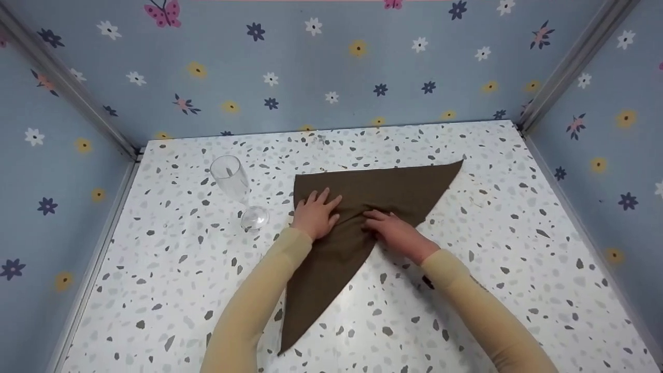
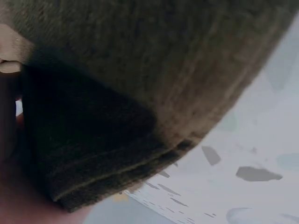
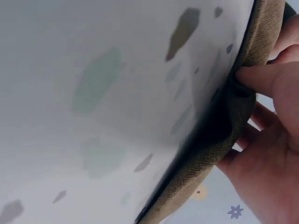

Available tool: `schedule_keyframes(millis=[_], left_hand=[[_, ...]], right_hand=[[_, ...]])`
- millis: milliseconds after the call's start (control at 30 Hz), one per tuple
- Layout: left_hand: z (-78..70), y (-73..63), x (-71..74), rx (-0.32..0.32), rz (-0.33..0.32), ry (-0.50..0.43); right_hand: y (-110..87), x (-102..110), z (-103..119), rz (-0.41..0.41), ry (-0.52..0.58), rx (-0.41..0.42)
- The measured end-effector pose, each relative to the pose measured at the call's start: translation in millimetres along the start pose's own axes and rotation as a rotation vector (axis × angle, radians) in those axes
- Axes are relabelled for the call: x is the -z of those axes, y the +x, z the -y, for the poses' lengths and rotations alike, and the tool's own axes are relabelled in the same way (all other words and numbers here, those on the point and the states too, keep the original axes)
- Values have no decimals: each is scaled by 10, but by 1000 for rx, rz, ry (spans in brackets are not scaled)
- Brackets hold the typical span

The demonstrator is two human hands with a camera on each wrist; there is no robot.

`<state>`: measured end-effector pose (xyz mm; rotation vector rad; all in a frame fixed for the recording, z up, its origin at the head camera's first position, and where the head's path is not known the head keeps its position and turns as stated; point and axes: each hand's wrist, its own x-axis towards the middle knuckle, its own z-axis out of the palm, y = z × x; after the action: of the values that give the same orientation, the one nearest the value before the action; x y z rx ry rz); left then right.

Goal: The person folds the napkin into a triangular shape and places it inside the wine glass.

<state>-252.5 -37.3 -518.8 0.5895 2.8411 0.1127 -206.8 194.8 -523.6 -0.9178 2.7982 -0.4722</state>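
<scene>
Left hand: fingers spread, fairly straight, resting on the cloth near its left edge. Right hand: fingers bent, gripping a pinch of cloth at the slanting right edge; the wrist view shows the thumb against the fold and fingers on the opposite side.

Cloth: brown, roughly a triangle, lying mid-table. 3 corners: 1 far left, 1 far right, 1 at the near left. Far edge runs almost parallel to the far wall. Creases gather between the 2 hands, strongest at the right fingertips. Left wrist view, dark and close, shows hem lines along the cloth's edge.

Glass: 1, clear, stemmed, upright, left of the cloth and apart from it. Round foot on the table, which is white with grey flecks.

2 beige sleeves reach in from the near side. 3 blue walls in sight: far, left, right. Print of flowers; pink butterfly at far left.
</scene>
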Motion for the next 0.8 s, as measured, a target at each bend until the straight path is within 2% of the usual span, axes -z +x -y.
schedule_keyframes(millis=[200, 300, 433, 600, 800], left_hand=[[-43, -61, 15, 46, 21, -28], [-44, -37, 36, 28, 41, -19], [-14, 65, 58, -29, 47, 7], [66, 194, 73, -85, 38, -8], [124, 318, 50, -103, 38, -14]], right_hand=[[-9, 8, -6, -4, -52, -6], [-26, -9, 55, -27, -115, -2], [-49, -43, 170, -64, -202, -25], [-37, -90, 353, -70, -221, -107], [11, -153, 514, -26, -172, -253]])
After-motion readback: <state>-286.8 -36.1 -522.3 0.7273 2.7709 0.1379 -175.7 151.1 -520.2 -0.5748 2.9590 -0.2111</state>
